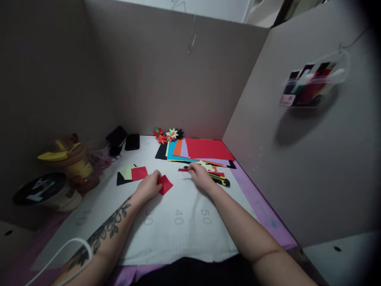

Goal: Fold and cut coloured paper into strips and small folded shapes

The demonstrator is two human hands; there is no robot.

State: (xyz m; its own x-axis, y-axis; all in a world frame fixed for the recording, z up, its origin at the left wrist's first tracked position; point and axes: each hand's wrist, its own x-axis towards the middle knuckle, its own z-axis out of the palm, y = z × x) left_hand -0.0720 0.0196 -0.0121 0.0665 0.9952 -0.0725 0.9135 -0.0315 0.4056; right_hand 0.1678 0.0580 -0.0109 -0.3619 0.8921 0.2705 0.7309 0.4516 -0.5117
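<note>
Head view: pinching red square (166, 185) in left fingers (156, 181), red strip (182, 170) in right fingers (192, 167), both in front of paper stack (210, 149)

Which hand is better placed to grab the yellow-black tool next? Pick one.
Right hand, probably: it's beside the tool, though holding a red strip; the left hand, holding a red square, is farther.

Head camera: looks forward and down from the person's head.
Closest: forearms (238, 216), low in view.
Beyond: white mat (184, 242), grey wall (178, 75).
</note>
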